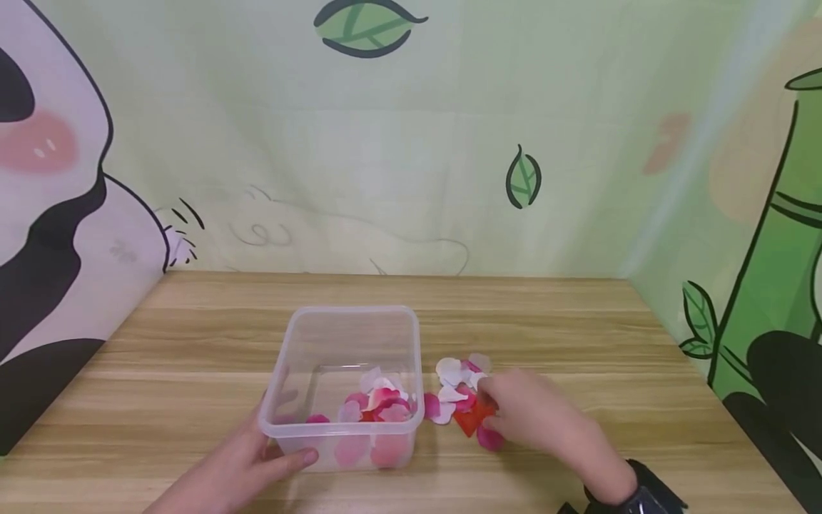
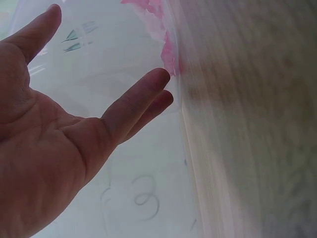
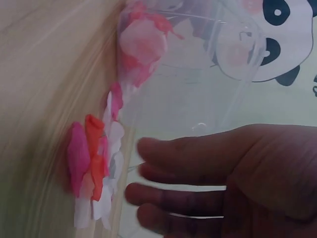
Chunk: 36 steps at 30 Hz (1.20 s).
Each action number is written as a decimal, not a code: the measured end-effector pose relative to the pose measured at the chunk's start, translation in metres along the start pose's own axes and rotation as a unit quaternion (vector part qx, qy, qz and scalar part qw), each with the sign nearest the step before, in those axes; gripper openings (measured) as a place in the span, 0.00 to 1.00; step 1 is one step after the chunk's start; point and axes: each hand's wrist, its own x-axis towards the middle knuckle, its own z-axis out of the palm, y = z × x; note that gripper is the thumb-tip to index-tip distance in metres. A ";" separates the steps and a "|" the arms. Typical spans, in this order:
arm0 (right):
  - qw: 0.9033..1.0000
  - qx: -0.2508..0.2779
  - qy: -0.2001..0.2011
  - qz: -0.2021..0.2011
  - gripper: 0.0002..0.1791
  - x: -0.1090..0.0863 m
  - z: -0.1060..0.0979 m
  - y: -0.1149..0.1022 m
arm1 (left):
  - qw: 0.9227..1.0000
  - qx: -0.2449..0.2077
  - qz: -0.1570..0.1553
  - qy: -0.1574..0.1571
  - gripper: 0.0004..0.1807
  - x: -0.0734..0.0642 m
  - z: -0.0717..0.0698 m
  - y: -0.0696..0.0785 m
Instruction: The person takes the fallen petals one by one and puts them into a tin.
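Observation:
A clear plastic box (image 1: 340, 430) stands on the wooden table with pink, white and red petals (image 1: 385, 405) gathered in its right part. My left hand (image 1: 240, 467) rests against the box's near left side, thumb along the front. In the left wrist view its fingers (image 2: 133, 106) are extended and spread along the plastic. Right of the box lies a loose pile of petals (image 1: 449, 371), mostly pink and white with some orange-red. Over the pile's right edge is my right hand (image 1: 536, 410), its fingertips pointing at the petals. The right wrist view shows its fingers (image 3: 173, 198) fairly straight, holding nothing.
The wooden table (image 1: 546, 314) reaches back to a pale green cloth backdrop (image 1: 411, 143) printed with leaves and pandas. A dark band (image 1: 642, 492) circles the right wrist. The box has no lid on it.

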 end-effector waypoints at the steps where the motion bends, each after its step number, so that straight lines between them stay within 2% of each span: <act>1: 1.000 -0.006 -0.014 0.008 0.12 0.000 0.002 0.002 | 1.000 0.001 0.001 0.000 0.60 0.000 0.000 0.000; 7: 0.999 -0.018 -0.049 0.011 0.18 -0.003 0.010 0.009 | 1.000 -0.004 -0.002 -0.002 0.59 0.001 -0.001 -0.001; 17: 0.996 0.004 -0.084 -0.010 0.18 -0.002 0.016 0.011 | 1.000 0.012 0.014 0.008 0.59 -0.001 -0.001 0.000; 25: 0.997 0.002 -0.067 -0.038 0.18 -0.001 0.019 0.012 | 1.000 0.006 -0.009 0.001 0.58 0.000 -0.001 -0.001; 31: 0.998 0.011 -0.040 -0.046 0.19 0.000 0.014 0.011 | 1.000 0.005 0.001 0.001 0.57 0.000 -0.002 -0.001; 36: 0.997 0.034 -0.021 -0.063 0.14 0.000 0.005 0.011 | 1.000 0.003 0.011 0.000 0.58 0.000 -0.001 0.000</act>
